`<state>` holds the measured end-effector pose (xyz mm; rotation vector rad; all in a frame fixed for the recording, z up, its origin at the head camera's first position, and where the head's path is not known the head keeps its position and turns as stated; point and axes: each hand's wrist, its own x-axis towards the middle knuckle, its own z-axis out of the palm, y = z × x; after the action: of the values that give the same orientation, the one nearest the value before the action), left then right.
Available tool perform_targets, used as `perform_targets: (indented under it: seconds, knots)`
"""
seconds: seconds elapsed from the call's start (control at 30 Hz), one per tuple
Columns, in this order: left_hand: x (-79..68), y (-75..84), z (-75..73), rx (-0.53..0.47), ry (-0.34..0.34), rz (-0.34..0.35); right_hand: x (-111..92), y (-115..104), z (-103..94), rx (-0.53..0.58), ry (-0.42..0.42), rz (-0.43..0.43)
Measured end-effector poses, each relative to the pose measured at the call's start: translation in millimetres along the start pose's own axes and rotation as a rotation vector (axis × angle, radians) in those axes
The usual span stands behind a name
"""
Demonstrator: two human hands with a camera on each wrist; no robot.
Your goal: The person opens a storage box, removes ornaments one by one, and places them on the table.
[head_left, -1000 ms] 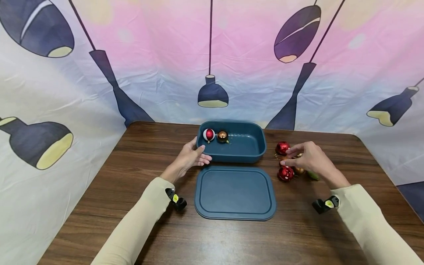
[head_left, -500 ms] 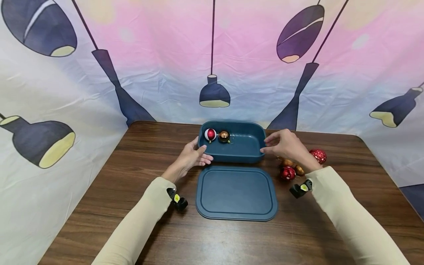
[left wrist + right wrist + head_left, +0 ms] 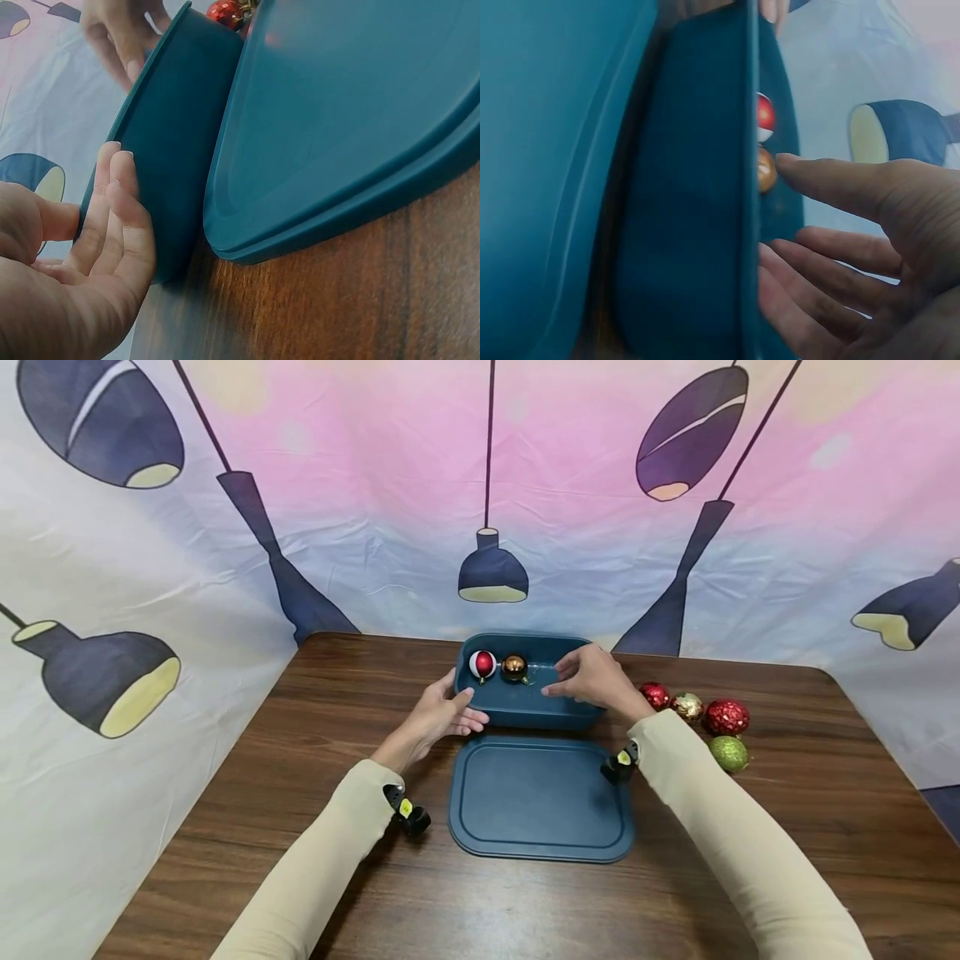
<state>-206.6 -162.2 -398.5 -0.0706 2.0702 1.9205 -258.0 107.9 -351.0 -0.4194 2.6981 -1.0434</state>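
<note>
A dark teal box (image 3: 532, 717) without its lid stands at the back of the table. Inside, toward its left end, lie a red-and-white ball ornament (image 3: 482, 665) and a copper-coloured ball ornament (image 3: 514, 667). My left hand (image 3: 438, 714) holds the box's left end, thumb at the rim and fingers against the outer wall. My right hand (image 3: 592, 675) reaches over the right part of the box, thumb and fingers apart. In the right wrist view the right thumb (image 3: 832, 180) points toward the copper ball (image 3: 766, 171), with nothing seen between thumb and fingers.
The flat teal lid (image 3: 542, 802) lies in front of the box. Right of the box are a red ornament (image 3: 655, 696), a gold one (image 3: 687, 707), a glittery red one (image 3: 727, 717) and a green one (image 3: 728, 753). The right forearm covers part of that group. A printed cloth hangs behind.
My right hand has moved left from the ornaments at the right to over the box. My left hand stays at the box's left end. The two ornaments inside lie as before.
</note>
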Motion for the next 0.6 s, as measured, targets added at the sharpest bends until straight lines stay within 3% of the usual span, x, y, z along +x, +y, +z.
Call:
perform_targets:
  seconds: [0.6]
  knots:
    - [2.4,-2.3,-0.3,-0.007,-0.003,0.001,38.6,-10.7,45.4,0.007,0.101,0.056]
